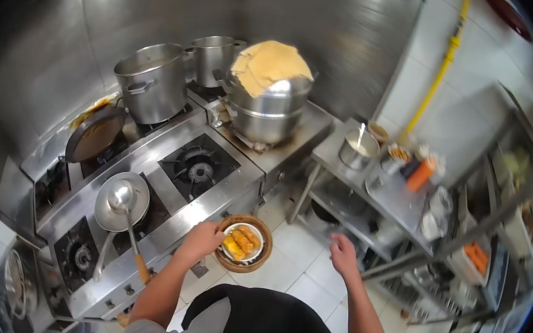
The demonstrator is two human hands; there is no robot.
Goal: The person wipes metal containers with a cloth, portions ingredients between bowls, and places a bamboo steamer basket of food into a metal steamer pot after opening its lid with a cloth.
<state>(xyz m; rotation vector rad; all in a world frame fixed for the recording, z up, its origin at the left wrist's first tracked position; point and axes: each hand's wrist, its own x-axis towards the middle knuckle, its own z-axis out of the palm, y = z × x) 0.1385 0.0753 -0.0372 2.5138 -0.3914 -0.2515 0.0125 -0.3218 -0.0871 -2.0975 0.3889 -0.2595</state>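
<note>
My left hand [205,240] is closed on the left rim of a round bamboo steamer basket [260,262], holding it in front of my body above the floor. Inside the basket is a small white plate [260,236] bearing golden-brown rolls [242,242] of food. My right hand [343,254] is out to the right, away from the basket. Its fingers are curled in, and nothing shows in them. To the left of the basket runs the steel stove [203,215].
A big steamer pot [265,117] topped with a tan cloth [271,63] stands at the back. Stockpots [154,93], a wok [97,136] and a pan with a ladle [121,197] occupy the stove. At right are a steel table [399,203] with a saucepan [357,151] and a rack [488,216].
</note>
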